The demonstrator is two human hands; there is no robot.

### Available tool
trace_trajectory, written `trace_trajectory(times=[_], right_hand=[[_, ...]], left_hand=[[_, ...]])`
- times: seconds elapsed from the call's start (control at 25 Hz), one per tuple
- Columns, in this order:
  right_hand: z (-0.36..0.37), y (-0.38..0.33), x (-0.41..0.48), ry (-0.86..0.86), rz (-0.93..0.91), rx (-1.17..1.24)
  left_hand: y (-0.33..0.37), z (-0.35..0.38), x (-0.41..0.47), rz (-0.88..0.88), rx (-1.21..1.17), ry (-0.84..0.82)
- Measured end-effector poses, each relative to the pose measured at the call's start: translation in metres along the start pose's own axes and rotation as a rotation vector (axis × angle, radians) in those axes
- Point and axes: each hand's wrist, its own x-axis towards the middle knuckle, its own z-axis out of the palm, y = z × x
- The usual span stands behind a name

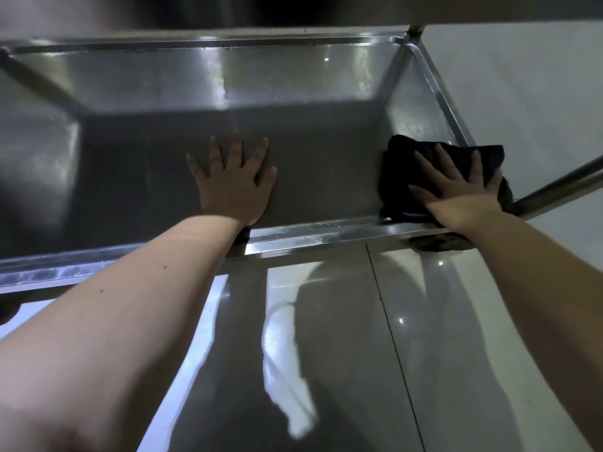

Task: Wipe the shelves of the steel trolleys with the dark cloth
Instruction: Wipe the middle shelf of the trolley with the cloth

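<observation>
A steel trolley's lower shelf [137, 132] fills the upper half of the head view, a shallow tray with raised rims. My left hand [233, 182] rests flat on the shelf near its front rim, fingers spread and straight. The dark cloth [406, 171] lies bunched in the shelf's near right corner. My right hand [456, 194] presses flat on top of the cloth with straight, spread fingers. Part of the cloth hangs over the right rim behind my hand.
The front rim [326, 234] runs under both wrists. A steel leg tube [561, 187] slants out at the right corner, and another upright [414, 32] stands at the far right corner. An upper shelf's underside [293, 9] hangs overhead. Glossy floor tiles [359, 353] lie below.
</observation>
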Motion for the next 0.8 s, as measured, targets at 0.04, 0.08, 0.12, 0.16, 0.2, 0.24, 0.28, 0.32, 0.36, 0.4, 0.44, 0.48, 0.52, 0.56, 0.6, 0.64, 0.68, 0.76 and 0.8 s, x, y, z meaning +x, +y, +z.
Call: trace_trajectory(times=[0.04, 0.08, 0.12, 0.16, 0.2, 0.24, 0.28, 0.32, 0.36, 0.4, 0.44, 0.48, 0.52, 0.56, 0.6, 0.64, 0.68, 0.76, 0.8], right_hand=[[0.001, -0.015, -0.004, 0.004, 0.001, -0.005], [0.004, -0.039, -0.011, 0.021, -0.031, -0.008], [0.008, -0.070, -0.019, 0.042, -0.100, -0.011], [0.011, -0.103, -0.030, 0.060, -0.194, -0.016], [0.016, -0.136, -0.043, 0.070, -0.285, -0.023], [0.020, -0.166, -0.055, 0.063, -0.353, -0.034], [0.023, -0.192, -0.065, 0.048, -0.395, -0.046], [0.024, -0.211, -0.069, 0.027, -0.413, -0.052], [0.022, -0.222, -0.069, 0.004, -0.415, -0.030], [0.018, -0.224, -0.065, 0.001, -0.393, 0.033], [0.013, -0.216, -0.058, 0.035, -0.351, 0.115], [0.008, -0.206, -0.050, 0.101, -0.300, 0.182], [0.003, -0.194, -0.040, 0.155, -0.257, 0.206], [-0.001, -0.182, -0.033, 0.157, -0.232, 0.195], [-0.006, -0.175, -0.029, 0.122, -0.226, 0.174], [-0.009, -0.173, -0.028, 0.090, -0.228, 0.157], [-0.012, -0.175, -0.031, 0.097, -0.238, 0.142], [-0.018, -0.177, -0.039, 0.194, -0.268, 0.105], [-0.023, -0.175, -0.044, 0.236, -0.285, 0.094]], left_hand=[[0.000, 0.000, 0.001, 0.003, 0.001, -0.024], [0.000, -0.002, 0.003, 0.000, -0.008, -0.054], [-0.001, -0.004, 0.005, -0.011, -0.037, -0.081], [-0.003, -0.007, 0.007, -0.027, -0.087, -0.105], [-0.005, -0.012, 0.008, -0.043, -0.154, -0.127], [-0.007, -0.018, 0.009, -0.048, -0.227, -0.137], [-0.009, -0.023, 0.007, -0.047, -0.312, -0.120], [-0.011, -0.028, 0.003, -0.043, -0.414, -0.072], [-0.013, -0.033, -0.003, -0.023, -0.510, 0.004], [-0.013, -0.038, -0.010, 0.026, -0.545, 0.081], [-0.011, -0.040, -0.016, 0.096, -0.520, 0.131], [-0.008, -0.042, -0.021, 0.165, -0.465, 0.135], [-0.004, -0.043, -0.023, 0.218, -0.391, 0.103], [0.000, -0.043, -0.023, 0.248, -0.307, 0.056], [0.005, -0.042, -0.023, 0.256, -0.222, 0.022], [0.010, -0.040, -0.025, 0.247, -0.143, 0.003], [0.013, -0.039, -0.028, 0.224, -0.081, 0.002], [0.020, -0.044, -0.034, 0.163, -0.015, 0.003], [0.023, -0.049, -0.036, 0.156, 0.024, 0.001]])
